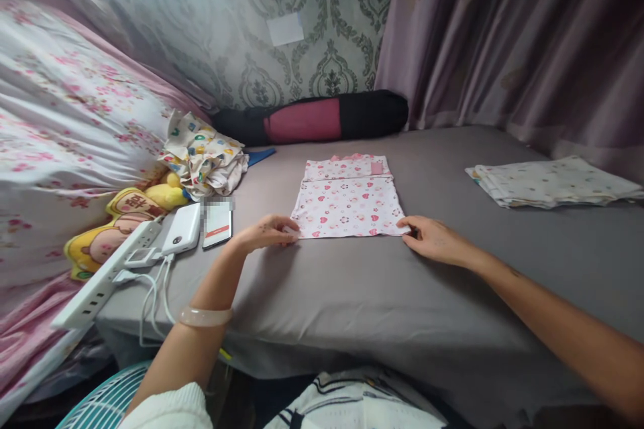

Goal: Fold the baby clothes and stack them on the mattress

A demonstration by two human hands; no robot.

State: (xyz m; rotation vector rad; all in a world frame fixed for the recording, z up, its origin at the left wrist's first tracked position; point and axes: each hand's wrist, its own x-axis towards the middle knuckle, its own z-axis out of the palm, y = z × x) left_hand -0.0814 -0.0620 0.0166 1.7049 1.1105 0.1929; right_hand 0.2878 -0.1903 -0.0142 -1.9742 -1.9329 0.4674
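Note:
A folded white cloth (347, 204) printed with pink and red hearts and flowers lies flat on the grey sheet in front of me. It has a pink ruffled bit along its far edge and a small pink patch near the far right corner. My left hand (269, 231) pinches the near left corner between thumb and fingers. At the near right corner, my right hand (435, 239) has its thumb and fingers closed on the fabric. The near edge stretches fairly straight between both hands.
A folded stack of pale printed cloth (548, 181) lies at the right. To the left are a crumpled patterned cloth (204, 154), a phone (219, 224), a white power bank (182, 228), a power strip (108, 275) with cables and a yellow plush (118, 228). A black-and-red roll (306, 119) lies along the back.

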